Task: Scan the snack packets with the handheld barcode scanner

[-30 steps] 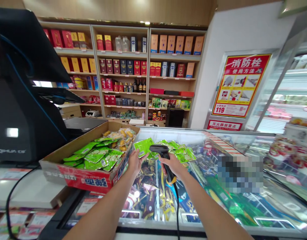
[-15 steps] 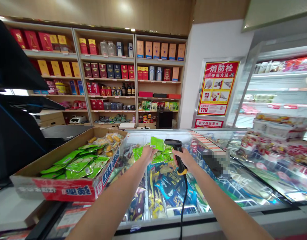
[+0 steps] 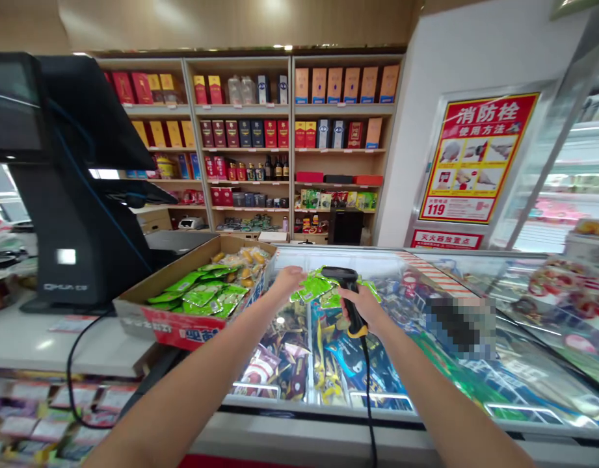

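Observation:
My right hand (image 3: 366,304) is wrapped round the grip of a black barcode scanner (image 3: 352,294) with a yellow butt, its head tilted toward the left. A black cord runs down from it. My left hand (image 3: 290,281) is closed at the near edge of a green snack packet (image 3: 309,286), just left of the scanner head. More green packets (image 3: 331,299) lie below and behind the scanner on the glass of a chest freezer (image 3: 260,411). Left of my hands, an open cardboard box (image 3: 147,324) holds similar green packets and some yellowish wrapped pieces.
On the left counter (image 3: 30,344) stands a black checkout terminal (image 3: 79,214) with a looping cable (image 3: 71,383). Bagged frozen goods (image 3: 360,357) show beneath the freezer glass. Shelves with boxed bottles (image 3: 240,133) line the back wall, beside a red fire-hydrant poster (image 3: 479,159).
The view has turned left, bringing more of the terminal and counter into sight. The green packet at my left hand has gone from raised to lower and flatter. The scanner stays in my right hand.

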`<state>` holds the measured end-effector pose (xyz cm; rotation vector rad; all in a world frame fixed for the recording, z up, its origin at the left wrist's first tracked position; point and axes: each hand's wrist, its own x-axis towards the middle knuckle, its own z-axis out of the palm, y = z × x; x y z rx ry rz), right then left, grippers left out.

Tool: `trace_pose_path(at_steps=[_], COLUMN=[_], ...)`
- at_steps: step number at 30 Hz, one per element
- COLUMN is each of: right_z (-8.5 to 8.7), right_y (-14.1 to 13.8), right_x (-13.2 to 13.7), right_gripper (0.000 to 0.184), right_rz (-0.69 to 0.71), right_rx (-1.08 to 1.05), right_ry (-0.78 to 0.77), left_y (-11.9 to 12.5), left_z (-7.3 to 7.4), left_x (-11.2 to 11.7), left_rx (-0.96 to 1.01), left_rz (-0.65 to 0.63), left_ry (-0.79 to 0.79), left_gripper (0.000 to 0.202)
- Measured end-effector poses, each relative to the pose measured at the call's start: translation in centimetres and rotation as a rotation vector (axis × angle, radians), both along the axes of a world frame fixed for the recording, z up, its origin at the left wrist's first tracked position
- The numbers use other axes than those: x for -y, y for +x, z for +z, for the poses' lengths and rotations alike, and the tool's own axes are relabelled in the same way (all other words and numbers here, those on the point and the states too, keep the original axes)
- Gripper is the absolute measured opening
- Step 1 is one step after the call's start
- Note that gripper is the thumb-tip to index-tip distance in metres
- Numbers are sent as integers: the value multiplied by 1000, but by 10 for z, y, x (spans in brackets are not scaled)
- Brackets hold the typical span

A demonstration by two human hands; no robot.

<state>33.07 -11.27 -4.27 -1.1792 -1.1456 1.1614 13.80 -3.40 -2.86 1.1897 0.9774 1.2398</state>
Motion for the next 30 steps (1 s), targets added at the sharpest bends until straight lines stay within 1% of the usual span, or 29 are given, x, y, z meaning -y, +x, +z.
trace_pose_path(at_steps=[1,2,5,7,8,10,12,14,17,20,22,23,24,26,28,29,30], right_z=[1,1,1,-2,-4,-10,-18,-27,-35,-37,-35,-34,-33,-30,-28,-28,-27], right_y=[-11,-21,-50,-64,-68,-73,-71,-65,-56,-52,-52,-52,-52,-53,-53,-53,-53], right_x=[-3,-6,-14,-19,-20,-22,-22,-22,-22,-22,-21,-20,-20,-19,-18,-18,-18], right_gripper=[22,22,24,25,25,27,29,30,31,28,26,26,26,25,25,26,27], right_rz=[31,63,124,133,138,152,161,161,160,140,128,125,126,125,113,107,103], right_rx=[-5,-12,-20,-14,-16,-26,-37,-27,25,54,61,64,67,62,49,44,41], right_ry=[0,3,10,8,10,23,36,32,23,36,47,55,65,78,76,70,65], left_y=[-19,-39,-105,-147,-166,-196,-214,-222,-219,-210,-206,-206,-207,-211,-214,-213,-210], left_z=[9,17,40,48,49,47,41,34,26,20,18,18,20,29,44,51,58], left_x=[1,2,-1,-7,-9,-14,-18,-19,-20,-20,-18,-17,-15,-13,-10,-8,-5], left_rx=[-60,-164,-564,-890,-1071,-1359,-1531,-1630,-1714,-1768,-1793,-1790,-1773,-1695,-1541,-1407,-1218], left_rz=[1,-6,15,91,131,215,245,210,154,153,195,235,286,403,505,536,558], left_ry=[14,40,145,203,213,185,120,67,31,66,141,182,214,234,208,195,183], left_gripper=[18,20,14,17,19,27,36,40,38,25,13,9,10,13,10,9,9])
